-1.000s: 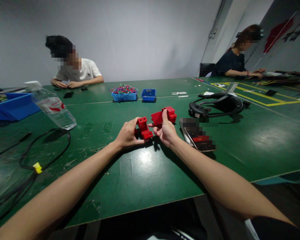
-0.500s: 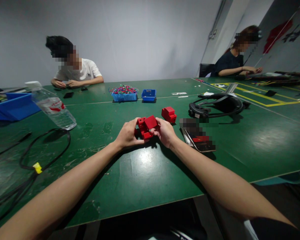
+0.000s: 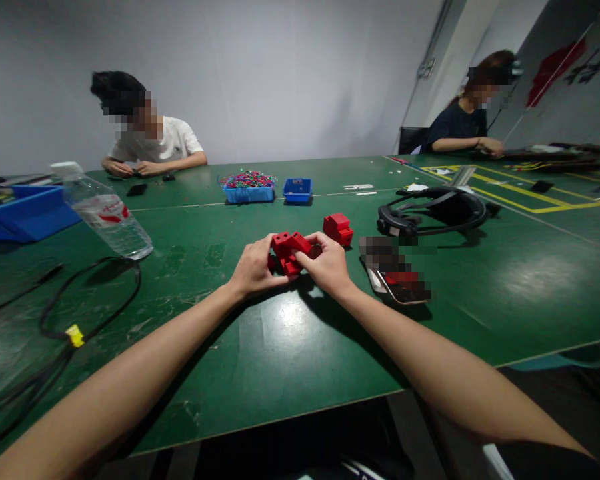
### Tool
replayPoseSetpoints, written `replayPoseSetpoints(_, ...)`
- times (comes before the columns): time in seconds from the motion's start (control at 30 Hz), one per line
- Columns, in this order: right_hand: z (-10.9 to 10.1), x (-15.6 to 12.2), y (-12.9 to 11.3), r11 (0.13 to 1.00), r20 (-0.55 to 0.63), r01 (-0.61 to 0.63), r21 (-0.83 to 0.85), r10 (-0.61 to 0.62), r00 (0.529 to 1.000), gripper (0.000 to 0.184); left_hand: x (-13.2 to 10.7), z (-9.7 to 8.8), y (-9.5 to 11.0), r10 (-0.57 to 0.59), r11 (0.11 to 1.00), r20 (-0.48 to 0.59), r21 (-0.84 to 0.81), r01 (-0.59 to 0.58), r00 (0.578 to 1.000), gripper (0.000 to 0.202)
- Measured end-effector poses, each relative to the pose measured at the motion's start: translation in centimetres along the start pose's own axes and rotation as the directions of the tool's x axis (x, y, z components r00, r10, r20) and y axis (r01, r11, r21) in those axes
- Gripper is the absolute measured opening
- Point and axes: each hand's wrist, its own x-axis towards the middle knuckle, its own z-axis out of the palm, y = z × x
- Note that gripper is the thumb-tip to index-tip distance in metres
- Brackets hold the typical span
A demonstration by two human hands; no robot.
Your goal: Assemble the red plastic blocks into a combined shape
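Note:
Just above the green table (image 3: 260, 367), my left hand (image 3: 254, 268) is closed around a red block (image 3: 283, 248) with round holes in its faces. From the other side, my right hand (image 3: 327, 263) pinches a second red piece (image 3: 300, 242) that sits tilted against the first; holes show on its upper face. Whether the two pieces are joined cannot be seen, as fingers and thumbs cover parts of both. A stepped red block assembly (image 3: 338, 229) lies on the table just beyond my right hand.
To the right are a phone (image 3: 405, 283) and a black headset (image 3: 433, 210). Ahead stand a blue tray of colourful small parts (image 3: 249, 193) and a small blue bin (image 3: 297, 191). A water bottle (image 3: 107, 213), cable (image 3: 75, 337) and larger blue bin (image 3: 27, 213) lie left. Two people sit opposite.
The red piece in my right hand has turned, so its holed face now shows instead of its plain one. My right thumb has moved over its front. My left hand has barely shifted.

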Motion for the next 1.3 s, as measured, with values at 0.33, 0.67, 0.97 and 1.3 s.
replayPoseSetpoints(0.33,-0.26,-0.02,-0.91,0.995,-0.097,0.016,-0.097,-0.026,0.995,0.014,-0.07,0.11,-0.22,0.005,1.000,0.012,-0.010,-0.004,1.000,0.090)
replayPoseSetpoints(0.67,-0.24,-0.26,-0.62,0.979,-0.084,0.060,-0.197,-0.078,0.993,0.019,-0.15,0.30,-0.47,0.017,1.000,-0.001,-0.026,-0.017,1.000,0.092)
replayPoseSetpoints(0.97,-0.35,-0.27,-0.95,0.948,-0.014,0.127,-0.290,-0.137,0.990,0.022,-0.20,0.25,-0.48,0.040,0.999,-0.031,-0.011,-0.040,0.999,0.091)
replayPoseSetpoints(1.3,-0.24,-0.10,-0.68,0.919,0.127,0.168,-0.356,-0.131,0.983,0.027,-0.27,0.48,-0.99,0.066,0.997,-0.014,-0.045,-0.066,0.998,0.094)
